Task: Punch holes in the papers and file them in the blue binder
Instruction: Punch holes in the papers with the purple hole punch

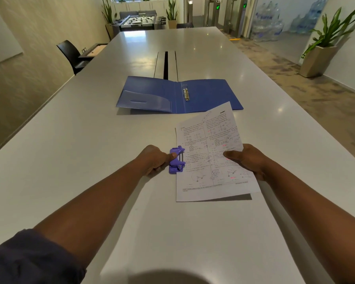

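A purple hole punch (177,160) sits on the white table, its slot over the left edge of a printed sheet of paper (211,154). My left hand (154,159) grips the punch from the left, thumb on top of its lever. My right hand (248,159) pinches the paper's right edge, thumb on top, holding that side slightly lifted off the table. The blue binder (178,95) lies open flat farther away, its metal rings (186,93) at the spine, and no sheets are in it.
The long white table (90,160) has a cable slot (166,64) down its middle beyond the binder. A black chair (72,55) stands at the left edge. Potted plants, a foosball table and water bottles are far off.
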`<state>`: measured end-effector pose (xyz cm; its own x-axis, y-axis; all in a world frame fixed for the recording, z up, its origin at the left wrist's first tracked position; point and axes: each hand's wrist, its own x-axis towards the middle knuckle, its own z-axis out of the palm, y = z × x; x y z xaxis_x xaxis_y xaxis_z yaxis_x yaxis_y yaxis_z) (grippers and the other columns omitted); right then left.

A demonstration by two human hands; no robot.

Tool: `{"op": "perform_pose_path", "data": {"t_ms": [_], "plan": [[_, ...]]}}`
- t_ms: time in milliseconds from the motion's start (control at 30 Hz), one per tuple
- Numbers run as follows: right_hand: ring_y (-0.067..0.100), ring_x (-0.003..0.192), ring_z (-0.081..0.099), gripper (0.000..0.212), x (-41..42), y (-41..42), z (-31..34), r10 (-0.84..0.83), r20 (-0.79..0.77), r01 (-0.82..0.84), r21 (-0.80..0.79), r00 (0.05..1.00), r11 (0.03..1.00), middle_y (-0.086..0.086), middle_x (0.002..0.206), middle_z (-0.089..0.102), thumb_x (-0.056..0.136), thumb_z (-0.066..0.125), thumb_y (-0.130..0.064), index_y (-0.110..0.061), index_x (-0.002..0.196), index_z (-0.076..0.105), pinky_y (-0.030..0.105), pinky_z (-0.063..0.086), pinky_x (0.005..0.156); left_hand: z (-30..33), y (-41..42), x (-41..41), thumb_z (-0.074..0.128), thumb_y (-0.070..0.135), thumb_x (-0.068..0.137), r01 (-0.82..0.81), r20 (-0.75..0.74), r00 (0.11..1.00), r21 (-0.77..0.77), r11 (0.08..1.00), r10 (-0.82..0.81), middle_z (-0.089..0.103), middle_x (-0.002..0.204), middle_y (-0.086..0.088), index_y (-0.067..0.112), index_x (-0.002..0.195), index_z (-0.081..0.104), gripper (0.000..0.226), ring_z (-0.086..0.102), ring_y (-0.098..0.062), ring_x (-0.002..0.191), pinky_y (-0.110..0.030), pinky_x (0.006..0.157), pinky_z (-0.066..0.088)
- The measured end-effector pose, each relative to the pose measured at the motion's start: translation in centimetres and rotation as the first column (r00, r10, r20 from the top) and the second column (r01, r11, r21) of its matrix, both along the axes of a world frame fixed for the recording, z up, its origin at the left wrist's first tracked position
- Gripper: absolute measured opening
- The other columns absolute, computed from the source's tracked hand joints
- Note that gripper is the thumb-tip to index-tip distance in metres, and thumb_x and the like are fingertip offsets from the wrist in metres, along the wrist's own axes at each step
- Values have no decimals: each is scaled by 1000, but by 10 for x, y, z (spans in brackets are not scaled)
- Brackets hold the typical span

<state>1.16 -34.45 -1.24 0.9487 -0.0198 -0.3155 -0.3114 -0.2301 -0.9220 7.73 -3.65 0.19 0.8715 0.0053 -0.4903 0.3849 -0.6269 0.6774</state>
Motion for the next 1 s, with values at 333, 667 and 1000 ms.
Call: {"op": "perform_pose_path", "data": {"t_ms": [333,667,1000], "plan": [[35,102,75,27,-2,2,1,-4,5,4,-30,1000,1000,9,119,76,98,67,-21,-19,125,69,58,57,97,0,0,-7,76,47,86,-4,51,999,13,1000,3,60,50,-7,4,67,62,48,51,-16,40,-22,42,41],[34,102,75,17,-4,5,5,-8,0,8,-35,1000,999,8,119,76,98,67,-22,-24,114,70,56,57,98,14,-3,-23,73,42,91,-58,39,997,-50,997,60,62,53,-10,4,71,63,45,49,-13,31,-20,40,37],[34,98,76,25,-8,7,7,-31,-9,31,-10,999,999,9,117,77,98,67,-19,-16,122,69,44,61,82,-7,-9,-40,69,53,86,-41,313,946,-132,990,81,73,71,-3,13,67,66,44,63,-21,63,-34,64,49]]}}
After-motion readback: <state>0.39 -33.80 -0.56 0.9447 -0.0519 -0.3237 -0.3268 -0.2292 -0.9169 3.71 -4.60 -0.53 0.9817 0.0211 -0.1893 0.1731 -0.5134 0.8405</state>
